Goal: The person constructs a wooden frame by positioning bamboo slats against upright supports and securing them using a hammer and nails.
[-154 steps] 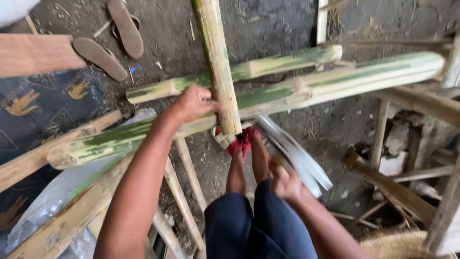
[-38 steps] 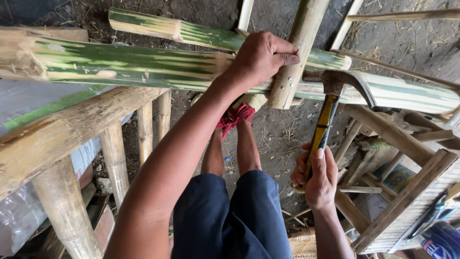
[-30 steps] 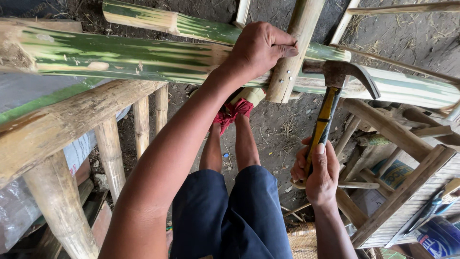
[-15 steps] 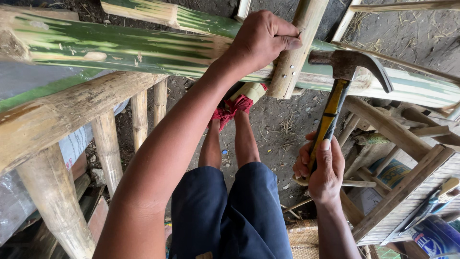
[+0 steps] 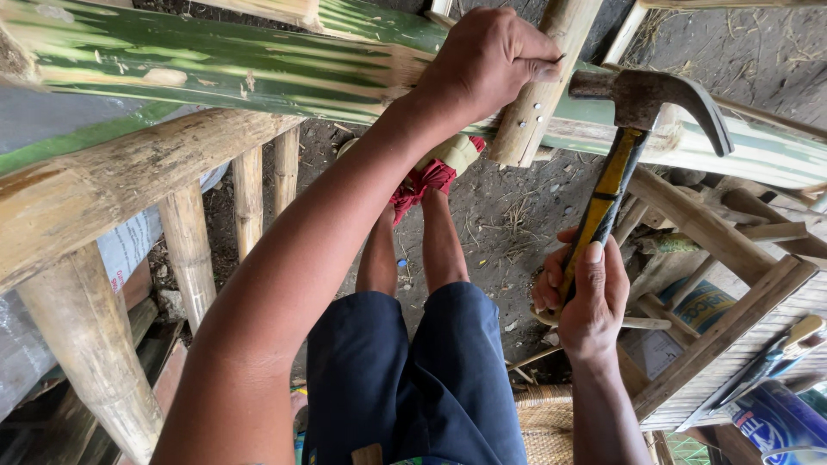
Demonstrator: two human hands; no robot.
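Note:
My left hand (image 5: 493, 58) grips a pale upright bamboo pole (image 5: 543, 95) where it crosses a long green bamboo culm (image 5: 224, 65) lying level across the top of the view. My right hand (image 5: 586, 297) holds a claw hammer (image 5: 642, 108) by its yellow and black handle. The steel hammer head is raised just right of the pale pole, at the height of my left fingers. My legs in dark blue shorts and my feet in red-strapped sandals (image 5: 422, 176) are below.
A weathered bamboo rail (image 5: 129, 181) with several upright rungs stands at the left. A wooden frame (image 5: 732, 327) with slats sits at the right, with a blue can (image 5: 784, 422) beside it. Dirt ground with straw lies beneath. A woven basket rim (image 5: 547, 422) is near my knees.
The hammer has risen and moved right, its head now level with my left hand. My left hand stays clamped on the pale pole. Five seconds ago my right hand was low by my knees.

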